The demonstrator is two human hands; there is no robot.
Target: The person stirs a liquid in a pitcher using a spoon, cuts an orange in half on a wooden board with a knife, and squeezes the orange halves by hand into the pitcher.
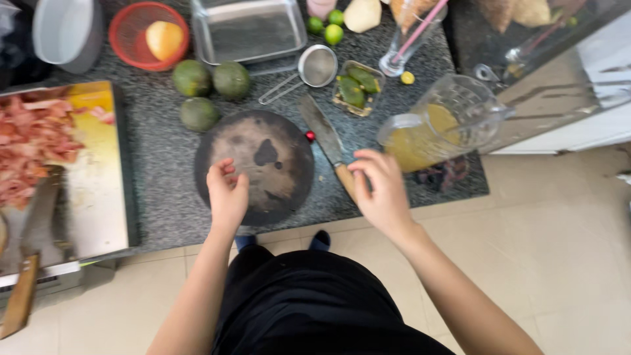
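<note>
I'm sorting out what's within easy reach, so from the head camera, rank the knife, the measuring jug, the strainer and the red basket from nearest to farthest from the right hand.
From the right hand:
1. Knife: its wooden handle lies right under the fingers.
2. Measuring jug: just beyond the hand, to its right, holding yellow liquid.
3. Strainer: farther back, past the blade tip.
4. Red basket: far back left corner, holding a yellow fruit piece.

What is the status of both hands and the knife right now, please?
Left hand open, resting on round dark board. Right hand over knife handle, grip unclear. Pitcher of yellow juice close beside right hand.
</note>
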